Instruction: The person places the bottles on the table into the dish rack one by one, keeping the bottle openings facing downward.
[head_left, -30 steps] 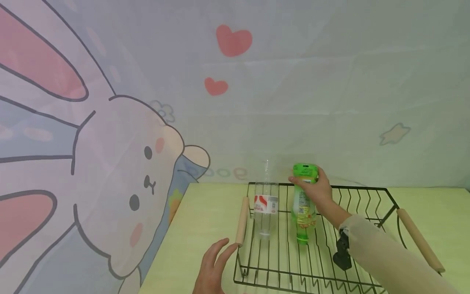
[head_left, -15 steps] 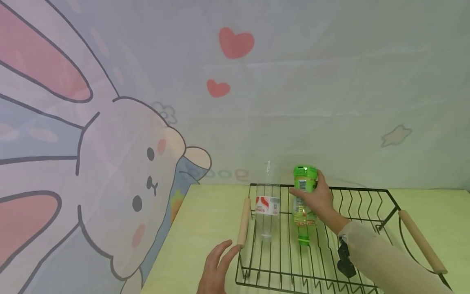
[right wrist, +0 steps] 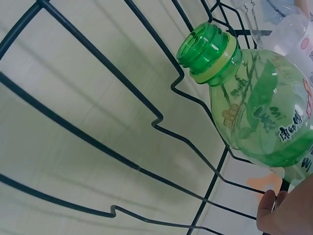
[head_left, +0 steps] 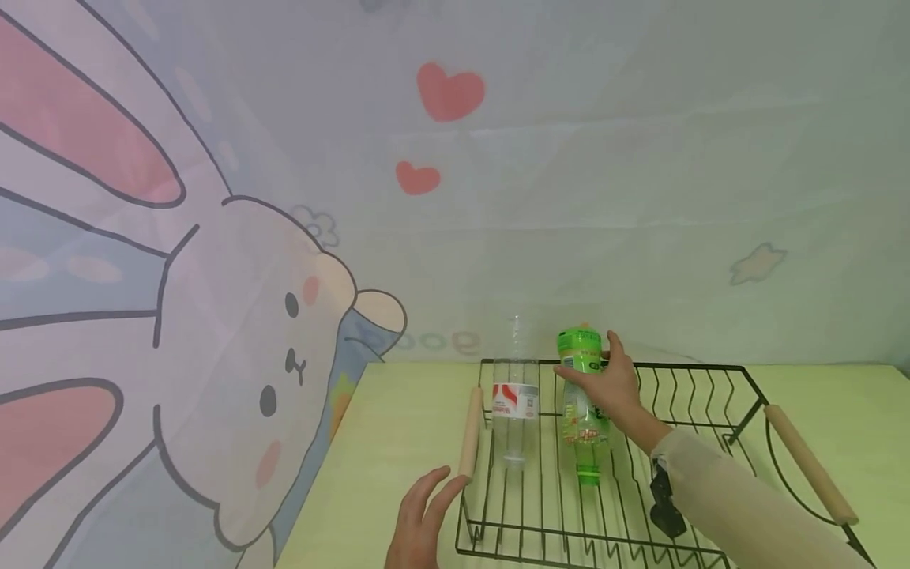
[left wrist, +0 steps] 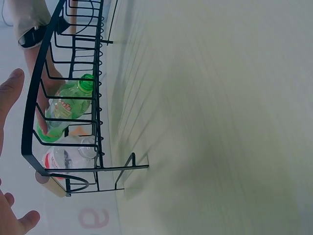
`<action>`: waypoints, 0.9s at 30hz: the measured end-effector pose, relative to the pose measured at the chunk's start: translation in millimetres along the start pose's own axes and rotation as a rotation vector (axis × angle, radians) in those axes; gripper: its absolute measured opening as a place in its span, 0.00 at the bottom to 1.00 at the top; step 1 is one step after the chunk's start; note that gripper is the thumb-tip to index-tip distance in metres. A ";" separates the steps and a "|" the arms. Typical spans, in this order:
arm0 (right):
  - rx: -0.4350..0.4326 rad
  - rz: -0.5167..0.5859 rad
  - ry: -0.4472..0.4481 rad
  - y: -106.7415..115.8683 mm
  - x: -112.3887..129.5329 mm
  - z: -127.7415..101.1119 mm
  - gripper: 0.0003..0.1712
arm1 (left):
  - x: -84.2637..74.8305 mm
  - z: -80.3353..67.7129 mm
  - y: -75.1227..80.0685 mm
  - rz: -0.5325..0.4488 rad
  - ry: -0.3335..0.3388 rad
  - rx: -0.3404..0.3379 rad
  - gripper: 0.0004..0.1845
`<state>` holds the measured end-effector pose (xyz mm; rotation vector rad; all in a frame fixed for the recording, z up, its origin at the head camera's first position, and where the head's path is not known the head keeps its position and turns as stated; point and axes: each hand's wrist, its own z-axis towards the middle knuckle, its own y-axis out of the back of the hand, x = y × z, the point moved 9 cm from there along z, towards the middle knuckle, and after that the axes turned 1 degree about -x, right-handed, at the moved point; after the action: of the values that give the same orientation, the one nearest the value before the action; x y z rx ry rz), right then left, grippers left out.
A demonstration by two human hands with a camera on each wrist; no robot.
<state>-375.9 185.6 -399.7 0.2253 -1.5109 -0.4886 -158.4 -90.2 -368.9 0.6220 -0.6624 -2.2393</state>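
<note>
My right hand (head_left: 617,387) holds the inverted green bottle (head_left: 584,415) by its upper body, inside the rack (head_left: 718,370); it looks empty, light, easily squashed. My left hand (head_left: 421,521) lies open at the desk's (head_left: 398,427) near edge.

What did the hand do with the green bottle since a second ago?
The right hand kept its grip on the see-through green plastic bottle, held upside down, and lowered it a little, so its open neck sits closer to the black wire rack. The clear plastic bottle with the red and white label stayed standing in the rack. The left hand stayed open beside the rack's left wooden handle.
</note>
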 end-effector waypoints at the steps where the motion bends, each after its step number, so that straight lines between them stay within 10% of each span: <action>1: 0.001 -0.001 -0.005 1.2 -0.2 -0.9 0.67 | -1.0 0.2 0.3 0.000 -0.002 -0.001 0.44; 12: -0.033 0.017 0.019 32.1 2.8 -2.9 0.60 | -11.7 6.1 0.6 0.013 -0.036 0.000 0.45; 27: -0.144 -0.040 0.017 132.5 -18.3 -21.7 0.59 | -24.3 15.1 -16.1 -0.040 -0.129 0.000 0.47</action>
<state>-332.1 307.3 -359.6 0.1470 -1.4502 -0.6227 -159.9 -58.2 -361.7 0.4976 -0.7191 -2.3312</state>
